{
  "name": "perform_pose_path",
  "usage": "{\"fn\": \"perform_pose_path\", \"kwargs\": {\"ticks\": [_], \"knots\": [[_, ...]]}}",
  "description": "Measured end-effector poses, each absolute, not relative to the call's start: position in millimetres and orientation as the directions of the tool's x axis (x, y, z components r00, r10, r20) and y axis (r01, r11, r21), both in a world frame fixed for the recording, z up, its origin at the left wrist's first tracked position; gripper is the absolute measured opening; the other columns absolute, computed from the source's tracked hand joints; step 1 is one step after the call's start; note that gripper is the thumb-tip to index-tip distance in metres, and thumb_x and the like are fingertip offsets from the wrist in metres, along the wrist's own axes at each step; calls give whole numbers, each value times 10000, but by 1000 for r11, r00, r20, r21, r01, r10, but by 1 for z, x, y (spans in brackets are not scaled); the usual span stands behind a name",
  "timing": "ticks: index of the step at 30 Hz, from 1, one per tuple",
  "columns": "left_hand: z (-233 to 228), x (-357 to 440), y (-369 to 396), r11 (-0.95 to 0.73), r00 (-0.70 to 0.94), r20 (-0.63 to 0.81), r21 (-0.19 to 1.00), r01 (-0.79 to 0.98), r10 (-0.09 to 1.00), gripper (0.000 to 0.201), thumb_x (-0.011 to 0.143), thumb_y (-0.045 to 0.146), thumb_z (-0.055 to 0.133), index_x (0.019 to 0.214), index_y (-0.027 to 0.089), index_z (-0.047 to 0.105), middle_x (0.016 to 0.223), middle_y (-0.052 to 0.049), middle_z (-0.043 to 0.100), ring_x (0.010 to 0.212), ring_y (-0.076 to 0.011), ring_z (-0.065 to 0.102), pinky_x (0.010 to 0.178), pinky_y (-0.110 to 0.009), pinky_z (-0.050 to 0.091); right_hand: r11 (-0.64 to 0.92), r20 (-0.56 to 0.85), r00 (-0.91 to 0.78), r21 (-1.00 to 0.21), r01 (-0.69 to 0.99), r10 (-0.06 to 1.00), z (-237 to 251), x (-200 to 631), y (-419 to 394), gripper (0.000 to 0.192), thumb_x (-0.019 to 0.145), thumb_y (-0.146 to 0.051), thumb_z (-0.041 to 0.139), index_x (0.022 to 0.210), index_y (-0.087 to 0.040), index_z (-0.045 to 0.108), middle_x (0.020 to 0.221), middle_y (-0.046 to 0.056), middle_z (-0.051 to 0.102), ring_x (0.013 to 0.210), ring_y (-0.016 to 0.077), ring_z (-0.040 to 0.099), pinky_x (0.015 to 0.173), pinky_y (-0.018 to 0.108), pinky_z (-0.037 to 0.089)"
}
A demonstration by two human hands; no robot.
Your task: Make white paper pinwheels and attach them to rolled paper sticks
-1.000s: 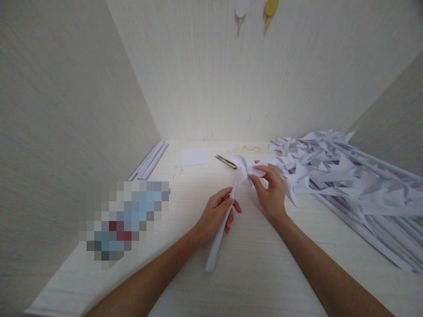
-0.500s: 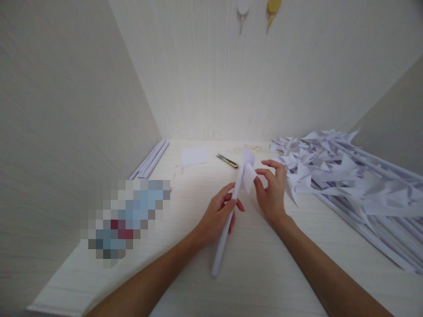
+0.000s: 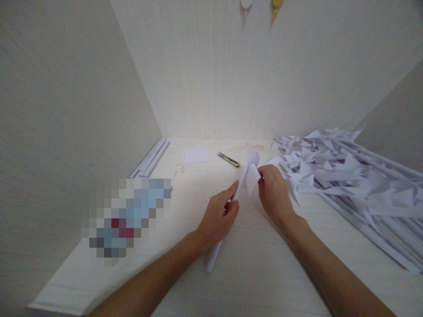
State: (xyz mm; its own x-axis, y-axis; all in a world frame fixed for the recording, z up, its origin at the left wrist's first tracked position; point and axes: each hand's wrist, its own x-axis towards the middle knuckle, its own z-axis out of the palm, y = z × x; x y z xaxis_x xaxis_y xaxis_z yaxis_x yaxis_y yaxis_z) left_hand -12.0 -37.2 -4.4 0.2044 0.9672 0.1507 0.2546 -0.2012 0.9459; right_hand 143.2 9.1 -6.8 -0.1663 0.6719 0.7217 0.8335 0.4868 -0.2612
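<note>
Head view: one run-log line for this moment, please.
left hand: grips rolled paper stick | right hand: pinches folded paper blades at stick top | snips beyond | finished pile right

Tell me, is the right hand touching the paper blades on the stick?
Touching. The head view shows the right hand with its fingertips pinched on the paper blades atop the stick, which the left hand grips.

The paper pinwheel has been turned, so that its blades, spread flat a second ago, are now seen folded upright. The right hand, open half a second ago, has been closed on a blade. The left hand has been tightened round the paper stick.
</note>
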Motion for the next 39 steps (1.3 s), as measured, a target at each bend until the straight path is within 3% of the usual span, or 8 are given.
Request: {"fn": "perform_pose_path", "kwargs": {"ticks": [3, 8, 12, 15, 18, 26, 31, 39], "knots": [[-3, -12, -38, -208, 213, 157, 948, 242, 964, 498, 741, 148, 437, 1238, 149, 468, 843, -45, 592, 505, -46, 427, 406, -153, 337, 489, 726, -187, -229, 842, 662, -3, 143, 6, 189, 771, -29, 364, 769, -197, 451, 737, 63, 519, 690, 200, 463, 616, 308, 379], [1, -7, -32, -23, 222, 18, 1000, 20, 975, 410, 635, 94, 447, 1032, 194, 431, 1013, -49, 541, 526, -50, 511, 355, -145, 379, 499, 719, -215, -207, 842, 661, -3, 139, 5, 228, 758, 7, 337, 772, -191, 450, 730, 61, 503, 677, 196, 447, 605, 300, 374], [1, -1, -21, -6, 223, 25, 996, -87, 975, 556, 563, 37, 410, 1084, 224, 352, 986, -5, 511, 408, -13, 445, 297, -136, 298, 519, 716, -251, -179, 836, 651, -6, 137, 5, 196, 777, -18, 348, 786, -183, 454, 762, 77, 508, 701, 202, 438, 609, 306, 373], [2, 2, -17, -7, 228, 15, 999, -37, 973, 558, 689, 95, 404, 1229, 222, 339, 833, 24, 508, 358, -7, 389, 318, -153, 290, 523, 699, -269, -173, 835, 662, -8, 135, 5, 197, 786, -23, 335, 793, -182, 452, 772, 82, 508, 710, 205, 435, 613, 309, 370], [1, 2, -16, -81, 185, 66, 994, 77, 981, 431, 816, 228, 359, 1236, 186, 448, 679, 32, 476, 369, -31, 369, 362, -180, 307, 516, 676, -253, -219, 828, 692, -9, 132, 4, 207, 786, -21, 322, 769, -192, 438, 740, 71, 500, 687, 199, 436, 611, 305, 370], [0, 1, -18, -266, 83, 253, 929, 258, 964, 391, 778, 136, 413, 1114, 181, 607, 660, -17, 502, 562, -118, 459, 543, -234, 399, 470, 636, -209, -272, 839, 742, -6, 123, -3, 226, 744, 3, 333, 734, -205, 419, 726, 76, 514, 670, 204, 457, 600, 308, 372], [-4, 2, -16, -225, 95, 209, 950, 216, 973, 402, 774, 134, 416, 1129, 184, 598, 680, -25, 521, 569, -123, 472, 546, -237, 411, 458, 619, -207, -279, 844, 758, -5, 123, -4, 220, 762, -4, 324, 735, -198, 425, 729, 89, 530, 674, 213, 466, 603, 313, 377], [-8, 4, -13, -136, 108, 121, 979, 149, 987, 395, 793, 151, 404, 1151, 171, 569, 679, -4, 494, 456, -61, 421, 394, -167, 339, 446, 629, -202, -256, 858, 751, -7, 121, -3, 224, 766, -5, 322, 736, -190, 445, 728, 95, 530, 665, 217, 461, 594, 315, 373]]}}
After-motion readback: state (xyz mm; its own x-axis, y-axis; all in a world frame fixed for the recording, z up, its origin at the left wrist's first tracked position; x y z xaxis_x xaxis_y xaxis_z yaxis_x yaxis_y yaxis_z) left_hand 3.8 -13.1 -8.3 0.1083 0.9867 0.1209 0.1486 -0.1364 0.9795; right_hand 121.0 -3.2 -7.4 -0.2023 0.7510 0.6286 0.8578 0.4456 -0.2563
